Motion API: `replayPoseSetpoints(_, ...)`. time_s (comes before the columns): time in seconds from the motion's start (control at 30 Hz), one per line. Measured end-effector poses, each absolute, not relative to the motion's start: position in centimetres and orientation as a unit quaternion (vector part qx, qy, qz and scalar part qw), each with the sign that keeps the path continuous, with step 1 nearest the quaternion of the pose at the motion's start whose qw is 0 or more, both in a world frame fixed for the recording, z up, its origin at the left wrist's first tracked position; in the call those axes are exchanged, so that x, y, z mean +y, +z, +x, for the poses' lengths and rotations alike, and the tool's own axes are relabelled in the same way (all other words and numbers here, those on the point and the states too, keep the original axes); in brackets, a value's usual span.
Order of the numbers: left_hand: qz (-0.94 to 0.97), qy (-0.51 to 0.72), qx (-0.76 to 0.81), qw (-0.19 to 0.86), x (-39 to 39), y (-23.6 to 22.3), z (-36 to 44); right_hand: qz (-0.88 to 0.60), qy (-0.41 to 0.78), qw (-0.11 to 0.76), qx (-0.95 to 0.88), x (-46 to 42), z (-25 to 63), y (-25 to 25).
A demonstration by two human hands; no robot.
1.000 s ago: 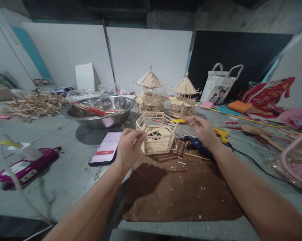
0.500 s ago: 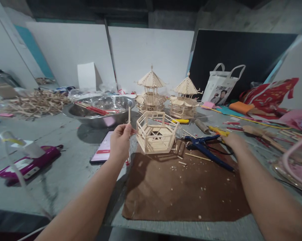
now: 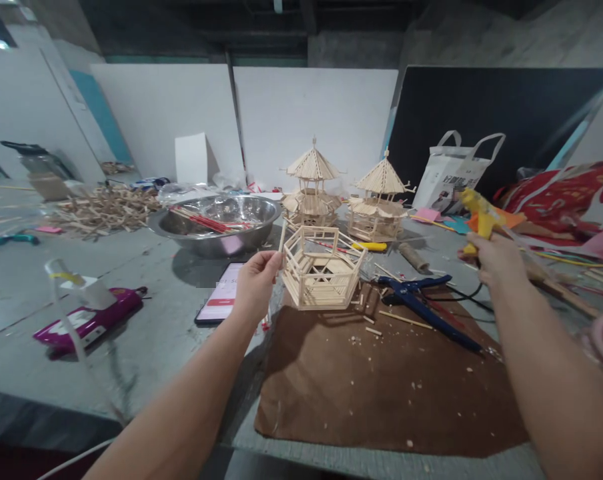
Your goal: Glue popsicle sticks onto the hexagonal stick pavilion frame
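Observation:
My left hand point(image 3: 254, 287) pinches a thin wooden stick point(image 3: 281, 236) and holds it upright just left of a hexagonal stick frame point(image 3: 323, 267). The frame stands at the far edge of a brown mat point(image 3: 381, 380). My right hand point(image 3: 496, 260) is raised at the right and grips a yellow glue gun point(image 3: 476, 208), whose black cord point(image 3: 474, 293) trails down to the table. Blue-handled cutters point(image 3: 426, 307) lie on the mat between my hands.
Two finished stick pavilions point(image 3: 312, 183) point(image 3: 379, 200) stand behind the frame. A steel bowl point(image 3: 216, 220) with red sticks and a phone point(image 3: 221, 300) lie to the left. A magenta case point(image 3: 89, 320), a stick pile point(image 3: 104, 208), a white bag point(image 3: 454, 170) and red cloth point(image 3: 556, 193) surround the area.
My left hand drew a stick away from the frame and holds it upright. My right hand moved right from the frame, reached the table, and lifted the yellow glue gun.

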State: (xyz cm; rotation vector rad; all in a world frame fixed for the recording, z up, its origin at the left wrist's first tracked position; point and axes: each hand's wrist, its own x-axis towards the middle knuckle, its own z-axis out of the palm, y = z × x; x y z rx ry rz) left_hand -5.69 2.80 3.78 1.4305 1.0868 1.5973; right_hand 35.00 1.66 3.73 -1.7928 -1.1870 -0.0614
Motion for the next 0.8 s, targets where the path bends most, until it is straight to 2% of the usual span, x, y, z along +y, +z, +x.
replayPoseSetpoints(0.03, 0.586, 0.615, 0.425, 0.313, 2.6, 3.7, -5.6, -0.709, 0.021, 0.501, -0.495, 1.2, 33.7, 4.9)
replayPoseSetpoints(0.1, 0.643, 0.597, 0.424, 0.224, 2.3, 3.5, -5.6, -0.594, 0.242, 0.604, -0.473, -0.1, 30.8, 7.1)
replayPoseSetpoints(0.17, 0.687, 0.575, 0.417, 0.154, 2.0, 3.4, -5.5, -0.528, 0.348, 0.624, -0.460, -1.4, 28.1, 8.8)
replayPoseSetpoints(0.27, 0.722, 0.558, 0.399, 0.093, 1.8, 3.4, -5.5, -0.505, 0.338, 0.612, -0.507, -2.7, 25.3, 9.9)
replayPoseSetpoints(0.4, 0.734, 0.558, 0.380, 0.073, 1.9, 3.3, -5.6, -0.498, 0.303, 0.582, -0.567, -2.9, 23.8, 9.6)
replayPoseSetpoints(0.53, 0.695, 0.575, 0.414, 0.124, 2.3, 3.2, -5.7, -0.519, 0.362, 0.529, -0.566, -3.1, 23.1, 9.0)
replayPoseSetpoints(0.7, 0.560, 0.636, 0.444, 0.291, 3.4, 3.1, -6.0, -0.495, 0.398, 0.483, -0.603, -3.7, 20.8, 8.7)
replayPoseSetpoints(0.8, 0.506, 0.632, 0.444, 0.384, 3.8, 3.0, -6.2, -0.471, 0.402, 0.472, -0.628, -3.6, 19.7, 8.3)
